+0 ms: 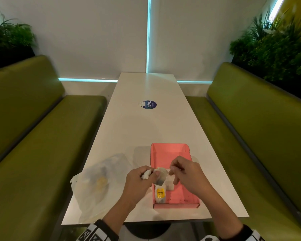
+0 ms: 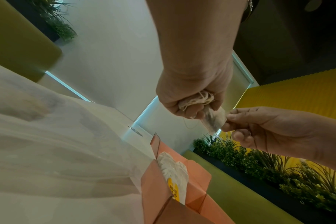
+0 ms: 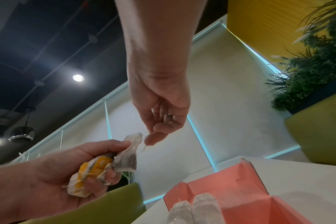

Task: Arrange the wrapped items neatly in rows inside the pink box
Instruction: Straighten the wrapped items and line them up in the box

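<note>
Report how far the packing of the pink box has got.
Done: two wrapped items lie side by side at the near left of the pink box. In hand: the left hand holds a bunch of tea bags; the right hand pinches one free. Left: that bunch, and the plastic bag.

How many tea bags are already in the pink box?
2, side by side at the near left of the pink box: one on the left, one beside it. The hands may hide more.

"ClayG" on table sticker [image 1: 149, 104]; "RELAX" on yellow tag [image 1: 160, 192]
</note>
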{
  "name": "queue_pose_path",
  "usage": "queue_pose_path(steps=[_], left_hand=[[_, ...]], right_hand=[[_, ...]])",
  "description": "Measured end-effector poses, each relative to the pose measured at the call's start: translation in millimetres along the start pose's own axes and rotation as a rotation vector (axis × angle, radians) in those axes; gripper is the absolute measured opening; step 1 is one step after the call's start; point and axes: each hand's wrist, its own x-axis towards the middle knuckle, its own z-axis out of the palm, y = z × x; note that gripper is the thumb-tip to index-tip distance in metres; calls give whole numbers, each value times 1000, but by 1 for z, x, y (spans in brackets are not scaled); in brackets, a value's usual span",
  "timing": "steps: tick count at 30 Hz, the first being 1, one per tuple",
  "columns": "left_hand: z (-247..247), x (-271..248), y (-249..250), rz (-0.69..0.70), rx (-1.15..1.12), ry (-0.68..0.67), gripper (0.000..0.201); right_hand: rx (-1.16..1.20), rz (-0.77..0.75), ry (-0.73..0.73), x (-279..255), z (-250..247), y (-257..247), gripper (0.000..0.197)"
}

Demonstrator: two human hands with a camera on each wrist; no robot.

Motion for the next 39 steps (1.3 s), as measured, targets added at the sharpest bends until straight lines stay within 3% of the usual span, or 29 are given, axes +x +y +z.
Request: queue_pose_path(steps=[4,9,13,19,23,33,39], left_hand=[[0,1,0,-15,-4,-2,10],[0,1,2,-19,-8,9,12],[1,2,4,-16,-25,8,10],[2,1,6,-38,-38,-12,13],[3,0,7,-43,-68,-11,12],[0,0,4,-69,-78,23,12],[0,1,4,-73,-79,59,13]], right_hand=[[-19,-2,89,1,0,3,23],[22,-114,215,-4,3,3,21],[38,-172,142,-9,10,5,20],[-16,-159,170,-5,19,15,27],[-21,-144,162,-3,23,18,8],[37,-119,100,-2,13,18,9],[215,-61,-96,-9,4,13,19]])
